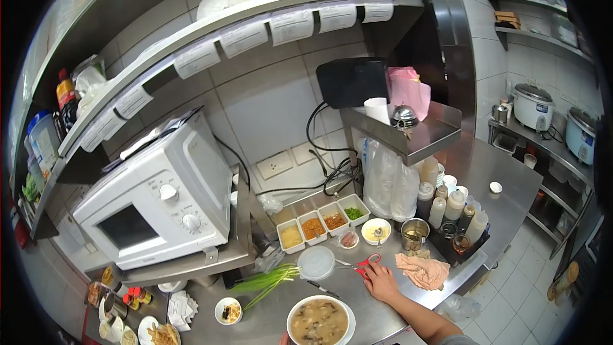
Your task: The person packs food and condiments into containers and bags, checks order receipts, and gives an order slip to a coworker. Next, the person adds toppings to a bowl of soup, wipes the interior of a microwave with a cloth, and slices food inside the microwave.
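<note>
At the bottom edge, a small part of my left hand shows against the left side of a white bowl of soup; its fingers look closed on the bowl, though most of the hand is cut off. The bowl rests on a white dish. My right hand lies on the steel counter with its fingers on the red handles of a pair of scissors, whose blades point left. Nearby are a lidded round tub, a black pen-like item and spring onions.
Behind stand white trays of toppings, a bowl with a spoon and a metal pot. Sauce bottles and a crumpled pinkish cloth are at right. A microwave sits on a raised shelf at left.
</note>
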A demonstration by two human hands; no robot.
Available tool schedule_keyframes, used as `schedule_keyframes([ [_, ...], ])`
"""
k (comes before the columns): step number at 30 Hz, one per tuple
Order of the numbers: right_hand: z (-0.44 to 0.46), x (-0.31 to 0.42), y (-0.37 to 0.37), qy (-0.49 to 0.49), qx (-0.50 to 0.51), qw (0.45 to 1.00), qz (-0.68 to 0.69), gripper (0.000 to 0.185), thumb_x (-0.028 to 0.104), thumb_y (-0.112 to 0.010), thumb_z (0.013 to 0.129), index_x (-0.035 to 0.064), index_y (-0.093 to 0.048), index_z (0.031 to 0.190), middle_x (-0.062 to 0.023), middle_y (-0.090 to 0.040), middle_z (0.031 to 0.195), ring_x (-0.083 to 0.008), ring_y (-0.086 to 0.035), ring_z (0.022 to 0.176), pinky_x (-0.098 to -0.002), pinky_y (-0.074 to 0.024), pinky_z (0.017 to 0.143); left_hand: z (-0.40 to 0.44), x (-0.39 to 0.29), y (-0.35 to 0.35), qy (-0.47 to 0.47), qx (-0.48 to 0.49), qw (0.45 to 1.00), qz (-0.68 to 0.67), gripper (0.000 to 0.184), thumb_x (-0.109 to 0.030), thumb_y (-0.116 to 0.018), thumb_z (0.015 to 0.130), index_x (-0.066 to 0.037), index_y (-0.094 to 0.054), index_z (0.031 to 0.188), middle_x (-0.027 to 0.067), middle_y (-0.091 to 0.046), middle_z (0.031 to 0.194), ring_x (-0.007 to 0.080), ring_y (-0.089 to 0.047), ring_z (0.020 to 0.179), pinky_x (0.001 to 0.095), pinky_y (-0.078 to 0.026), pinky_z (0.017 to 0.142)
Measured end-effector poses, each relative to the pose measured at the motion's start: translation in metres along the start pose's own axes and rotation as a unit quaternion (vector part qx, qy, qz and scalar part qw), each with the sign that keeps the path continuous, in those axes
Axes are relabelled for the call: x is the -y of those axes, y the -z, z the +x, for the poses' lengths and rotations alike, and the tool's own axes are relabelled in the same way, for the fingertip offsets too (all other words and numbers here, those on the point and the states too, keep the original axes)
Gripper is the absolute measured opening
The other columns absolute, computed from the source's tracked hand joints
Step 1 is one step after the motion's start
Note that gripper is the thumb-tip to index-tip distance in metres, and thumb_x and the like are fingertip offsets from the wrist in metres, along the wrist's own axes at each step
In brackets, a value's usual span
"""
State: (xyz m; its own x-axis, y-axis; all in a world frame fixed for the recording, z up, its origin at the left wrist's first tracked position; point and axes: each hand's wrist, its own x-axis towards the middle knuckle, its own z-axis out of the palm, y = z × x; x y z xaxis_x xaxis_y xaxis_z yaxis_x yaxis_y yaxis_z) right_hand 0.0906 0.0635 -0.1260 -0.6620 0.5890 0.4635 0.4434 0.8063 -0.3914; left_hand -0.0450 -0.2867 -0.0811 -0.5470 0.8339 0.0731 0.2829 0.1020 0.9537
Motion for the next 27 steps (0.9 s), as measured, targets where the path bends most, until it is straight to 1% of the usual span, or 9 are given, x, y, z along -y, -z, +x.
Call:
schedule_keyframes([
  [2,0.002,-0.002,0.001,-0.019,0.003,1.000,-0.006,0.045,0.024,-0.059,0.078,0.0092,-0.050,0.120,-0.0133,-0.043,0.129,-0.0310,-0.044,0.113,-0.0434,-0.0336,0.095,-0.003,0.016,0.003,0.032,-0.005,0.999,0.005,0.070,-0.019,-0.072,0.075,-0.001,-0.036,0.133,0.0201,-0.043,0.131,0.0288,-0.038,0.124,0.0371,-0.032,0.102],
  [4,0.004,0.004,-0.001,-0.010,0.021,1.000,-0.006,0.045,0.021,-0.060,0.077,0.0088,-0.050,0.120,-0.0141,-0.042,0.130,-0.0321,-0.043,0.114,-0.0440,-0.0328,0.095,0.008,0.025,0.010,-0.118,-0.053,0.974,0.188,0.071,-0.032,-0.072,0.074,0.000,-0.040,0.128,0.0166,-0.048,0.125,0.0276,-0.049,0.114,0.0376,-0.040,0.096],
  [5,0.006,0.006,0.000,-0.004,0.024,1.000,-0.003,0.045,0.019,-0.060,0.077,0.0085,-0.051,0.120,-0.0147,-0.041,0.131,-0.0329,-0.043,0.115,-0.0444,-0.0323,0.096,0.006,0.035,0.011,-0.090,-0.059,0.974,0.200,0.087,-0.032,-0.081,0.061,0.001,-0.038,0.129,0.0204,-0.046,0.126,0.0323,-0.046,0.117,0.0382,-0.038,0.098],
  [6,0.007,0.007,0.001,-0.003,0.036,0.999,0.007,0.047,0.020,-0.059,0.077,0.0078,-0.049,0.122,-0.0153,-0.040,0.133,-0.0334,-0.041,0.118,-0.0452,-0.0310,0.097,0.004,0.027,0.011,-0.050,-0.046,0.974,0.218,0.087,-0.033,-0.079,0.064,0.001,-0.035,0.131,0.0209,-0.043,0.129,0.0334,-0.044,0.119,0.0389,-0.037,0.099],
  [8,0.006,0.000,-0.007,0.006,0.047,0.999,0.005,0.049,0.020,-0.058,0.079,0.0071,-0.047,0.125,-0.0165,-0.038,0.135,-0.0346,-0.038,0.121,-0.0462,-0.0290,0.099,0.000,0.043,0.010,-0.084,-0.073,0.968,0.224,0.087,-0.034,-0.077,0.066,0.001,-0.034,0.132,0.0212,-0.042,0.130,0.0343,-0.042,0.120,0.0390,-0.035,0.101],
  [12,0.002,-0.014,-0.025,0.029,0.026,0.999,-0.035,0.049,0.020,-0.056,0.081,0.0069,-0.046,0.127,-0.0165,-0.038,0.135,-0.0356,-0.037,0.121,-0.0456,-0.0272,0.100,0.000,0.034,0.010,-0.080,-0.072,0.979,0.173,0.086,-0.033,-0.076,0.067,-0.001,-0.032,0.133,0.0200,-0.038,0.133,0.0334,-0.039,0.123,0.0382,-0.033,0.102],
  [21,0.004,-0.011,-0.023,0.034,0.033,0.998,-0.038,0.046,0.019,-0.056,0.082,0.0077,-0.046,0.126,-0.0153,-0.039,0.134,-0.0357,-0.038,0.121,-0.0432,-0.0294,0.100,-0.002,0.039,0.011,-0.090,-0.100,0.978,0.158,0.084,-0.030,-0.079,0.065,-0.001,-0.036,0.131,0.0193,-0.043,0.130,0.0329,-0.043,0.121,0.0377,-0.036,0.101],
  [24,0.010,-0.009,-0.020,0.050,0.044,0.998,0.010,0.046,0.019,-0.057,0.081,0.0070,-0.048,0.125,-0.0152,-0.039,0.134,-0.0356,-0.039,0.120,-0.0436,-0.0311,0.099,0.000,0.046,0.008,-0.087,-0.110,0.978,0.154,0.080,-0.030,-0.079,0.065,-0.002,-0.040,0.128,0.0192,-0.046,0.127,0.0336,-0.045,0.118,0.0381,-0.037,0.099],
  [27,0.006,-0.009,-0.021,0.042,0.028,0.998,-0.023,0.045,0.020,-0.059,0.081,0.0062,-0.050,0.123,-0.0153,-0.040,0.134,-0.0349,-0.040,0.119,-0.0449,-0.0318,0.098,0.003,0.042,0.009,-0.092,-0.115,0.977,0.152,0.078,-0.031,-0.079,0.064,-0.002,-0.043,0.126,0.0191,-0.048,0.124,0.0341,-0.048,0.114,0.0381,-0.039,0.097],
])
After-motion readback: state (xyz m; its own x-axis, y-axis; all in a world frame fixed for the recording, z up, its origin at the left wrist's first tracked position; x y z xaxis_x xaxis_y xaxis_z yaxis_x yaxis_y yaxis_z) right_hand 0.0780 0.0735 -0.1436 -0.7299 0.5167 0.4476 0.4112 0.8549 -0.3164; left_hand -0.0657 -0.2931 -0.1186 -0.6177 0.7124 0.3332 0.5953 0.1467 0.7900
